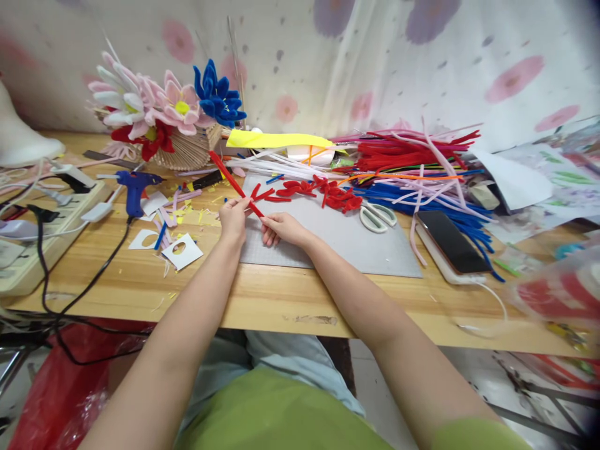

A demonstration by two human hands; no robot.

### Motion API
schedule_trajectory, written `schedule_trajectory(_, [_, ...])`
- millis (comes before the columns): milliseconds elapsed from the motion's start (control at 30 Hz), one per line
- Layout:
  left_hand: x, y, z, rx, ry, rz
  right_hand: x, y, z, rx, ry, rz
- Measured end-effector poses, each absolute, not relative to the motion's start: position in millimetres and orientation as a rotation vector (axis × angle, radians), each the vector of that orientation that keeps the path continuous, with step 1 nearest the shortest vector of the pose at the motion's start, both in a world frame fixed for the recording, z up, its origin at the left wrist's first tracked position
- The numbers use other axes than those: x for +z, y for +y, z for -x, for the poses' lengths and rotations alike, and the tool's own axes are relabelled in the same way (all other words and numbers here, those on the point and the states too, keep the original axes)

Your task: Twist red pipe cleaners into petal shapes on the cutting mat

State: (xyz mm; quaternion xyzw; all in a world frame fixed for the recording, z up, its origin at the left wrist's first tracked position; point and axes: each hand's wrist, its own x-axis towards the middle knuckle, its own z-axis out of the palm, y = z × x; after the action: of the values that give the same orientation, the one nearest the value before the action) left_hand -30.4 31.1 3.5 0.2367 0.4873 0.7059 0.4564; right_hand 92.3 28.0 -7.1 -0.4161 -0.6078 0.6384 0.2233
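Note:
My left hand [234, 220] pinches a red pipe cleaner [227, 173] that slants up and to the left above the grey cutting mat [375, 253]. Fingers of my right hand [285, 229] are closed on its lower end. Just beyond my hands lie short red pipe cleaner pieces [276, 199]. Bent red pipe cleaner shapes [341, 196] are heaped farther right on the mat. Beside them rest white-handled scissors [377, 218], apart from both hands.
Pipe cleaner bundles, red [398, 153] and blue [450, 209], lie behind and to the right. A phone [452, 240] sits at right. Leftward are a blue glue gun [135, 187], paper scraps [182, 251], a power strip [51, 234] and fuzzy flowers [180, 106] in a basket.

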Motion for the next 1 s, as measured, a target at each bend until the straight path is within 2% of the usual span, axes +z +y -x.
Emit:
schedule_trajectory(133, [6.1, 35.3, 52.1, 1.815, 1.133, -0.405, -6.2, 22.6, -94.1, 1.753, -1.720, 1.167])
schedule_trajectory(233, [3.7, 37.8, 65.8, 1.760, 1.164, -0.406, -8.2, 22.8, -97.8, 1.600, -1.746, 1.200])
schedule_trajectory(433, [-5.0, 34.7, 58.0, 1.535, 1.286, -0.662, -6.2, 57.3, -123.1, 0.668, -1.893, 1.513])
schedule_trajectory(567, [-5.7, 28.6, 46.1, 1.354, 1.254, -0.810, 1.6, 81.1, -131.5, 0.326, -2.201, 1.541])
schedule_trajectory(800, [-4.0, 24.0, 37.1, 1.321, 1.107, -0.719, -0.4, 78.4, -129.4, 0.184, -2.404, 1.558])
schedule_trajectory(1000, [-3.1, 24.9, 36.5, 1.346, 1.059, -0.677, -14.8, 71.2, -132.5, 0.302, -2.260, 1.502])
